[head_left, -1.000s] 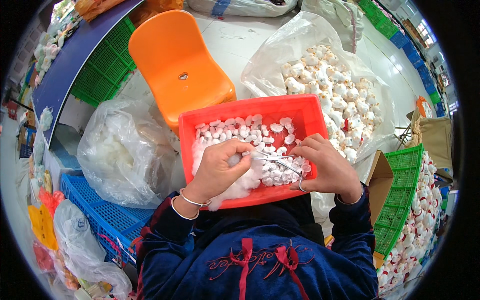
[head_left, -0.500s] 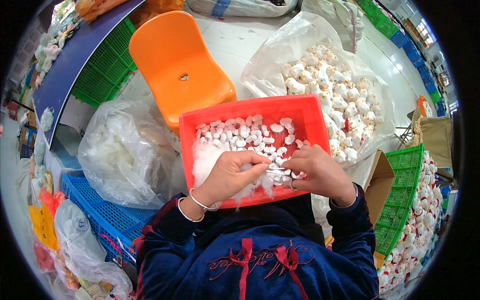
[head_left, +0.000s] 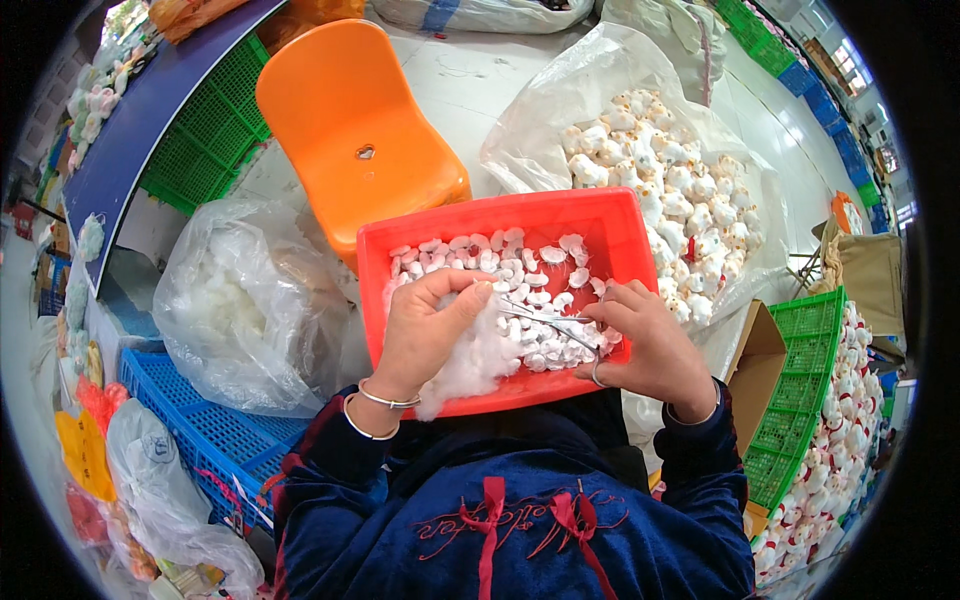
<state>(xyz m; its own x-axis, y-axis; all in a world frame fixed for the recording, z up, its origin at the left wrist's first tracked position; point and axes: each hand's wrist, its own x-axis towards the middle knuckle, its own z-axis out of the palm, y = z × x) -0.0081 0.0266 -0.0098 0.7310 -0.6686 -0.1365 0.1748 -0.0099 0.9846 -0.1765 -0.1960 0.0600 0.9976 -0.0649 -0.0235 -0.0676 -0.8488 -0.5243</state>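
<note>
A red plastic tub (head_left: 500, 212) is in front of my body, holding many small white kidney-shaped fabric pieces (head_left: 553, 256) and a loose mass of white stuffing (head_left: 470, 358). My right hand (head_left: 645, 345) grips slender scissor-handled metal forceps (head_left: 548, 318) above the pieces. Their jaws are parted and point left, toward my other hand. Thumb and forefinger of my left hand (head_left: 432, 318) are pinched together above the stuffing. Whatever lies between those fingertips is too small or hidden to make out.
Beyond the tub stands an orange chair (head_left: 350, 120). A clear bag of stuffing (head_left: 235, 310) sits left, above a blue crate (head_left: 190, 420). To the right are a clear bag of white plush pieces (head_left: 690, 200), a cardboard box (head_left: 758, 365) and a green crate (head_left: 800, 400).
My left hand has moved left and up, away from the forceps tips. My right hand has opened wider, and the forceps jaws have spread. More of the white pieces now shows between my hands.
</note>
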